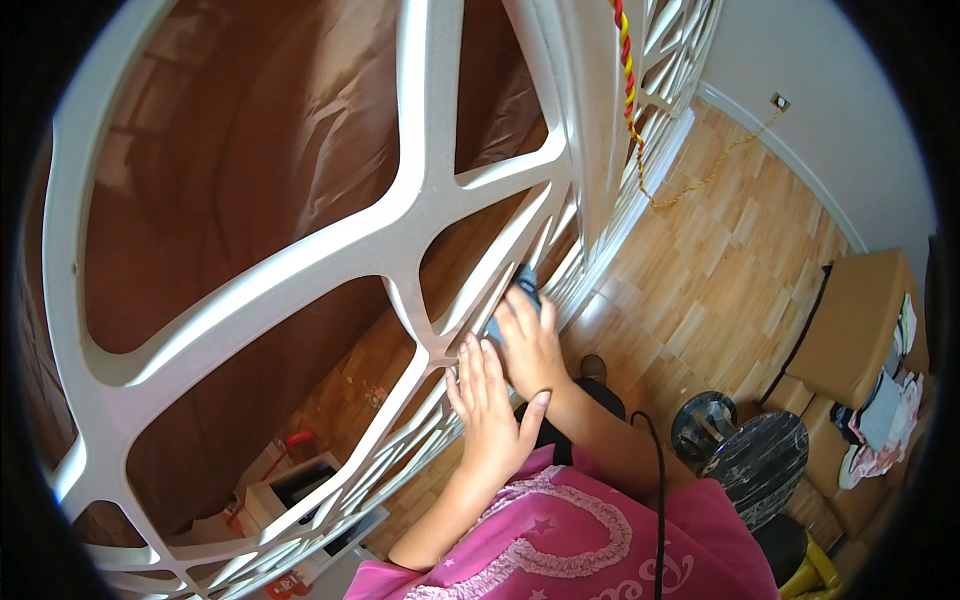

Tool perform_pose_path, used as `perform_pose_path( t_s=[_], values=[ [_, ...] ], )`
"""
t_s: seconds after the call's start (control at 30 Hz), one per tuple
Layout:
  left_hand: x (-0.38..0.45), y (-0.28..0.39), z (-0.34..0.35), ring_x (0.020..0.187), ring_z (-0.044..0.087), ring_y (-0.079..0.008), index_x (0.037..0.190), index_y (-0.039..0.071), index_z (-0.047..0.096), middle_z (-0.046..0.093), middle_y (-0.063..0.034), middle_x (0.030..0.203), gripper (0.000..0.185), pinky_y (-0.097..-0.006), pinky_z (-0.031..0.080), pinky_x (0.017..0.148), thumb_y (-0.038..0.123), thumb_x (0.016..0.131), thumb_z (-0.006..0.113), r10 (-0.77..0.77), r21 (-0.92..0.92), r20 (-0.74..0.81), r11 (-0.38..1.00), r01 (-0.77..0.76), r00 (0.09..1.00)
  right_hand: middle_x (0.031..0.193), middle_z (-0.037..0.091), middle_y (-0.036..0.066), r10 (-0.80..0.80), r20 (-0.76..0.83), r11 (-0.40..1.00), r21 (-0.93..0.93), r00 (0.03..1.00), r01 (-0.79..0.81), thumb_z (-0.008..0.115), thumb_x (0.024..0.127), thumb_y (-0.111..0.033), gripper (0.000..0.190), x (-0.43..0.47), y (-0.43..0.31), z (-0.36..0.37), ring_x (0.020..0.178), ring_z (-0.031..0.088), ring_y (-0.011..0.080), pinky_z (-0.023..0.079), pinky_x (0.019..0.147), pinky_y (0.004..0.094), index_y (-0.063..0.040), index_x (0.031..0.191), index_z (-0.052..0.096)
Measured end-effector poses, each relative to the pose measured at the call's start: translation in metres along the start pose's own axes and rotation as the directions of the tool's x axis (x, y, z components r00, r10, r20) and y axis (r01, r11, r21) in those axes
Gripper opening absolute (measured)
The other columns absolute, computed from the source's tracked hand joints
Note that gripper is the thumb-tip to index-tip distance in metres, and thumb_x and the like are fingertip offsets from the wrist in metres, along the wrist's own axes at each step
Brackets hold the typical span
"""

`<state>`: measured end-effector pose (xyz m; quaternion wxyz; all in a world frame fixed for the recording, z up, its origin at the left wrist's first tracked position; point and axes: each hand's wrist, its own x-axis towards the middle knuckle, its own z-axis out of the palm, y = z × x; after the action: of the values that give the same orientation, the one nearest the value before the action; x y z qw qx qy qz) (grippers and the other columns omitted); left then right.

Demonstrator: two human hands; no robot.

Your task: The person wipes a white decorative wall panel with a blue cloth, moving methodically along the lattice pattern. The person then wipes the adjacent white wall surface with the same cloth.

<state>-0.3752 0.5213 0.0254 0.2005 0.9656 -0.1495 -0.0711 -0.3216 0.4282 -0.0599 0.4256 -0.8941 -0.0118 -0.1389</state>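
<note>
A tall white openwork lattice partition (416, 202) with large rounded openings stands in front of me. My left hand (484, 405) rests flat, fingers extended, against or just over a lower junction of its white ribs, holding nothing that I can see. Just to its right, my right hand (529, 337) presses a blue-grey cloth (527, 281) against the narrow ribs; the fingers cover part of the cloth. Brown sheeting (225, 187) hangs behind the lattice.
A red-and-yellow twisted cord (628, 67) hangs at the upper right and runs to a wall outlet (780, 102). A black marbled round table (761, 457) and a tan sofa (847, 322) with clothes (885, 420) stand at right. Behind the lattice, an open box (296, 487) lies low.
</note>
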Motion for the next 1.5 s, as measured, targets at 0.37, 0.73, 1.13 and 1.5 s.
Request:
perform_pose_path(
  t_s=[0.37, 0.73, 1.13, 1.5],
  values=[
    [0.003, -0.003, -0.002, 0.151, 0.013, -0.0470, 0.155, -0.007, 0.017, 0.013, -0.0331, 0.161, 0.094, -0.0625, 0.007, 0.118, 0.040, 0.091, 0.067, 0.046, 0.013, -0.022, 0.999, -0.046, 0.999, 0.146, 0.041, 0.020, -0.016, -0.232, 0.970, 0.231, 0.973, 0.071, 0.065, 0.080, -0.009, 0.051, -0.012, 0.010, -0.009, 0.135, 0.040, 0.0396, 0.033, 0.113, 0.0515, -0.005, 0.130, 0.060],
    [0.006, -0.005, 0.003, 0.143, 0.023, -0.0516, 0.154, -0.007, 0.021, 0.018, -0.0340, 0.157, 0.095, -0.0601, 0.018, 0.116, 0.027, 0.084, 0.075, 0.083, 0.060, -0.079, 0.995, -0.078, 0.993, 0.161, 0.020, 0.024, 0.098, -0.389, 0.954, 0.299, 0.916, 0.024, 0.055, 0.088, 0.001, 0.078, 0.022, 0.026, 0.013, 0.145, 0.029, 0.0440, 0.028, 0.118, 0.0490, -0.001, 0.158, 0.022],
    [0.008, -0.005, 0.006, 0.142, 0.025, -0.0528, 0.153, -0.006, 0.026, 0.020, -0.0355, 0.155, 0.091, -0.0600, 0.024, 0.115, 0.027, 0.084, 0.076, 0.107, 0.086, -0.118, 0.991, -0.098, 0.987, 0.156, 0.024, 0.027, 0.155, -0.219, 0.940, 0.332, 0.963, -0.076, 0.065, 0.081, 0.006, 0.084, -0.050, 0.018, 0.070, 0.141, 0.033, 0.0484, 0.037, 0.114, 0.0497, 0.000, 0.156, 0.025],
    [-0.021, 0.006, -0.030, 0.143, 0.023, -0.0500, 0.147, -0.002, 0.040, 0.031, -0.0294, 0.153, 0.080, -0.0587, 0.020, 0.115, 0.025, 0.082, 0.077, 0.125, 0.014, -0.222, 0.992, -0.125, 0.967, 0.154, 0.031, 0.027, -0.032, -0.499, 0.944, 0.270, 0.866, 0.191, 0.061, 0.082, 0.000, 0.069, 0.043, -0.018, -0.046, 0.139, 0.037, 0.0441, 0.030, 0.116, 0.0488, 0.004, 0.147, 0.040]
  ],
)
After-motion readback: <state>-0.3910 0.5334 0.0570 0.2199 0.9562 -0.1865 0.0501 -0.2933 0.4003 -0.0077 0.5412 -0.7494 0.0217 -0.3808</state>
